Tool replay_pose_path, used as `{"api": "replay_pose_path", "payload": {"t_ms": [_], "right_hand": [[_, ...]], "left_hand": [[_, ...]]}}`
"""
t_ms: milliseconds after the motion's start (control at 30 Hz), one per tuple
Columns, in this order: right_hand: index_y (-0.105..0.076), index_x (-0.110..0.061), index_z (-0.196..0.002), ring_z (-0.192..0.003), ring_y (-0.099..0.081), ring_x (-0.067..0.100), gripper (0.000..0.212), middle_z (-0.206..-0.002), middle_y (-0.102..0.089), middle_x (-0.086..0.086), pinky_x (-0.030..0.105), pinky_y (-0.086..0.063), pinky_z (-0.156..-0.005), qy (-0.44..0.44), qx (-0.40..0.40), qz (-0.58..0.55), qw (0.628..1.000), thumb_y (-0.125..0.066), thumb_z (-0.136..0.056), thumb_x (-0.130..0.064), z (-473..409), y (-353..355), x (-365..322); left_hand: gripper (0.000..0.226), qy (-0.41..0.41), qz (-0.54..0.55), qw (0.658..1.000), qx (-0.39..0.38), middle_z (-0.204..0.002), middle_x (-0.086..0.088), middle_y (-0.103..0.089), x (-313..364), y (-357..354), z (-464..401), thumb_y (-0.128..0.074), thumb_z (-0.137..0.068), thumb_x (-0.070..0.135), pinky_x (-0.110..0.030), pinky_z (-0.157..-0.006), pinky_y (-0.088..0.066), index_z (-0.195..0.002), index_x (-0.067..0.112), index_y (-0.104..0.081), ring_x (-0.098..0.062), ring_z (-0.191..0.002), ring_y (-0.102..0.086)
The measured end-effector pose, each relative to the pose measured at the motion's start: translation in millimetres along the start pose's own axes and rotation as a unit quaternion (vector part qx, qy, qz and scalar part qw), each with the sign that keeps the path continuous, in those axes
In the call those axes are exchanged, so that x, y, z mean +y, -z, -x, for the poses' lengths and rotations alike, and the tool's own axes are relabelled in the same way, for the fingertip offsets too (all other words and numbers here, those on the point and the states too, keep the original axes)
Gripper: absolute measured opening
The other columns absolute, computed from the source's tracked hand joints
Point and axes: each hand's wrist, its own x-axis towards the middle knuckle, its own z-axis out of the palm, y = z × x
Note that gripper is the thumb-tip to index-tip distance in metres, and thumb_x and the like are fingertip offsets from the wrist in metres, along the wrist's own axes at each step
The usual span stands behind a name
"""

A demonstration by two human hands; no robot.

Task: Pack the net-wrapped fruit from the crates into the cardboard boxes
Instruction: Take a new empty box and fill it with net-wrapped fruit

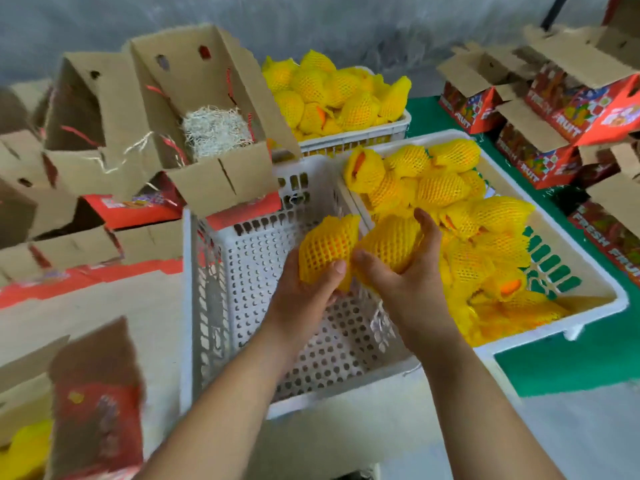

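We hold one net-wrapped fruit in each hand over the white crates. Our left hand [311, 289] cups a fruit [327, 247] from below, thumb curled over its front, above the near crate [207, 306], whose perforated floor shows bare beneath it. Our right hand [412, 271] grips a second fruit [391, 244], fingers wrapped over its far side and thumb pressed on its near side, right at the rim between the near crate and the right crate [588, 327]. The two fruits sit just beside each other, nearly touching. The right crate holds a heap of fruit in yellow foam nets [450, 188], with orange skin showing through a few gaps. A third crate [381, 131] farther back is piled with more of them. To the left stand open cardboard boxes; the nearest open box [214, 133] has pale shredded filler [214, 131] in its bottom. At the lower left, another box [97, 403], blurred, shows yellow nets inside. More red boxes [554, 116] printed with "FRESH FRUIT" stand on the green mat [571, 362] at right.
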Motion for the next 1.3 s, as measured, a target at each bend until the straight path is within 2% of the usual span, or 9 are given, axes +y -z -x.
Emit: {"api": "replay_pose_path", "payload": {"t_ms": [133, 267, 467, 667, 800, 933, 1133, 1200, 1300], "right_hand": [[-0.023, -0.05, -0.146, -0.11, -0.067, 0.012, 0.086, -0.128, -0.063, -0.002, 0.03, -0.058, -0.083, 0.003, -0.124, 0.02, 0.992, -0.073, -0.08, -0.03, 48.1, -67.0, -3.5], [-0.039, -0.05, -0.126, -0.071, -0.056, 0.008, 0.057, -0.077, -0.057, -0.01, 0.025, -0.048, -0.061, -0.074, -0.192, -0.038, 0.978, -0.056, -0.073, -0.035, 98.5, -150.6, -5.7], [-0.054, -0.039, -0.115, -0.091, -0.071, 0.02, 0.043, -0.102, -0.073, -0.008, 0.035, -0.06, -0.072, -0.066, -0.23, 0.004, 0.971, -0.071, -0.079, -0.023, 186.8, -309.8, 3.3], [-0.051, -0.036, -0.124, -0.095, -0.072, 0.024, 0.047, -0.107, -0.071, 0.004, 0.041, -0.062, -0.077, -0.109, -0.225, 0.071, 0.966, -0.074, -0.089, -0.014, 235.4, -399.6, 29.3], [-0.051, -0.032, -0.123, -0.099, -0.067, 0.013, 0.051, -0.111, -0.066, -0.003, 0.022, -0.054, -0.072, -0.117, -0.278, 0.174, 0.937, -0.074, -0.078, -0.024, 246.7, -417.9, 51.1], [-0.048, -0.029, -0.12, -0.101, -0.06, 0.02, 0.06, -0.112, -0.06, 0.001, 0.036, -0.052, -0.082, -0.107, -0.282, 0.288, 0.909, -0.069, -0.065, -0.034, 245.7, -428.6, 60.8], [-0.045, -0.031, -0.115, -0.103, -0.06, 0.024, 0.052, -0.114, -0.058, -0.001, 0.031, -0.049, -0.081, -0.139, -0.413, 0.476, 0.764, -0.077, -0.077, -0.017, 237.0, -438.4, 68.7], [-0.05, -0.026, -0.121, -0.111, -0.059, 0.026, 0.043, -0.124, -0.057, 0.003, 0.031, -0.049, -0.089, -0.132, -0.482, 0.548, 0.671, -0.074, -0.086, -0.019, 232.6, -445.0, 69.8], [-0.056, -0.019, -0.134, -0.126, -0.051, 0.029, 0.037, -0.137, -0.051, 0.009, 0.034, -0.046, -0.1, -0.127, -0.506, 0.638, 0.567, -0.057, -0.099, -0.032, 226.7, -454.8, 71.0]], "left_hand": [[0.068, 0.055, -0.002, 0.998, 0.024, -0.118, -0.008, -0.071, -2.3, 95.4, 64.4, -0.08, -0.079, 0.043, -0.022, -0.072, -0.06, -0.135, 0.027, -0.047, -0.018, -0.094, -0.077], [0.067, 0.079, 0.071, 0.993, 0.046, -0.109, -0.014, -0.072, -12.1, 191.0, 118.9, -0.072, -0.078, 0.037, -0.027, -0.066, -0.057, -0.136, 0.015, -0.048, -0.02, -0.079, -0.074], [0.06, 0.089, 0.131, 0.976, 0.149, -0.126, -0.008, -0.071, -39.7, 343.2, 180.6, -0.066, -0.085, 0.052, -0.038, -0.081, -0.056, -0.137, 0.026, -0.054, -0.026, -0.099, -0.072], [0.074, 0.055, -0.145, 0.967, 0.2, -0.112, 0.019, -0.073, -54.2, 479.1, 230.6, -0.079, -0.066, 0.067, -0.017, -0.078, -0.056, -0.131, 0.037, -0.06, -0.003, -0.102, -0.07], [0.074, 0.209, -0.277, 0.938, 0.002, -0.118, 0.026, -0.048, -67.9, 512.9, 230.6, -0.083, -0.074, 0.063, -0.021, -0.073, -0.049, -0.13, 0.051, -0.036, -0.005, -0.101, -0.055], [0.067, 0.213, -0.437, 0.862, -0.142, -0.13, 0.005, -0.053, -99.8, 495.9, 207.9, -0.074, -0.091, 0.046, -0.031, -0.084, -0.042, -0.144, 0.035, -0.034, -0.015, -0.104, -0.056], [0.041, 0.224, -0.547, 0.791, -0.157, -0.143, -0.011, -0.044, -126.6, 483.7, 189.6, -0.056, -0.102, 0.021, -0.034, -0.1, -0.04, -0.141, 0.024, -0.043, -0.033, -0.126, -0.052], [0.036, 0.211, -0.565, 0.775, -0.19, -0.146, -0.009, -0.041, -124.9, 486.7, 183.7, -0.053, -0.102, 0.032, -0.046, -0.11, -0.041, -0.138, 0.029, -0.047, -0.035, -0.13, -0.048], [0.066, 0.239, -0.477, 0.811, -0.24, -0.16, 0.001, -0.042, -120.2, 502.0, 179.5, -0.042, -0.098, 0.072, -0.045, -0.119, -0.034, -0.151, 0.035, -0.045, -0.029, -0.144, -0.042]]}}
